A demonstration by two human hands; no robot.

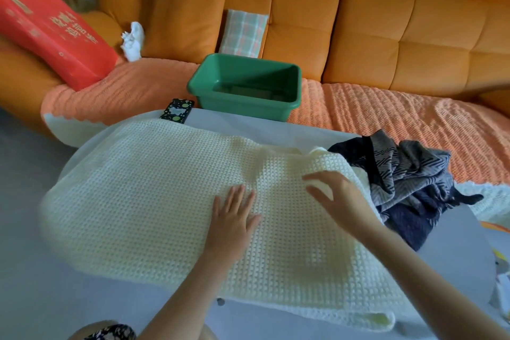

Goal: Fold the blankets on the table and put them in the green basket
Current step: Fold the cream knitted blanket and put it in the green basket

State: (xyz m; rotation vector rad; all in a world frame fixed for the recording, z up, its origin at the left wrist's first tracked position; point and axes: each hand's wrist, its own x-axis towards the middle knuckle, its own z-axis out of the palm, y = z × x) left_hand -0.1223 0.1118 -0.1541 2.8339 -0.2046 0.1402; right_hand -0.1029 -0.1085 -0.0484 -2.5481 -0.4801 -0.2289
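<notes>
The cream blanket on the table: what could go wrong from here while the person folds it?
1. The cream blanket touches the dark blanket heap on its right; folding may drag that heap along.
2. Its left side seems to hang over the table edge and might slide down.
3. The small black box at its far edge could be pushed off.
</notes>
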